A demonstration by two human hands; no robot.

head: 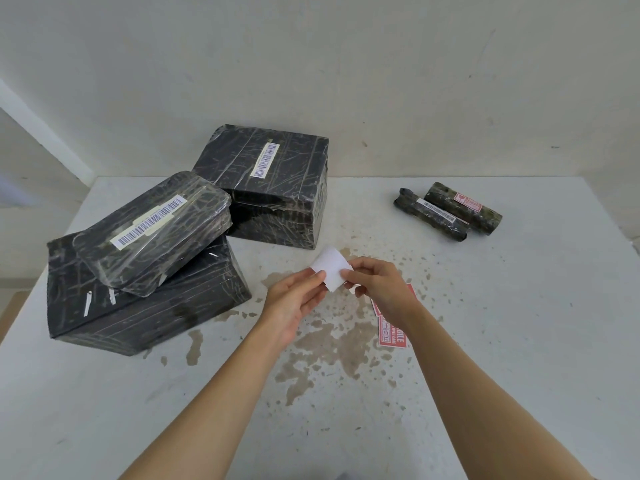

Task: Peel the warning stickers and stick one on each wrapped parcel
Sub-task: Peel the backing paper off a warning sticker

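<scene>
Both hands hold one sticker (331, 270) above the table's middle, its white backing toward me. My left hand (294, 303) pinches its left edge and my right hand (379, 289) pinches its right edge. Red warning stickers (393, 336) lie on the table under my right wrist. Black wrapped parcels stand at the left: a big flat one (156, 306), a rounded one (156, 233) on top of it, and a box (273, 181) behind. At the back right lie two wrapped rolls; the far roll (464, 206) bears a red sticker, the near roll (431, 220) only a barcode.
The white table (519, 323) has brown stains around its middle. A plain wall rises right behind it. The table's left edge runs close beside the big parcel.
</scene>
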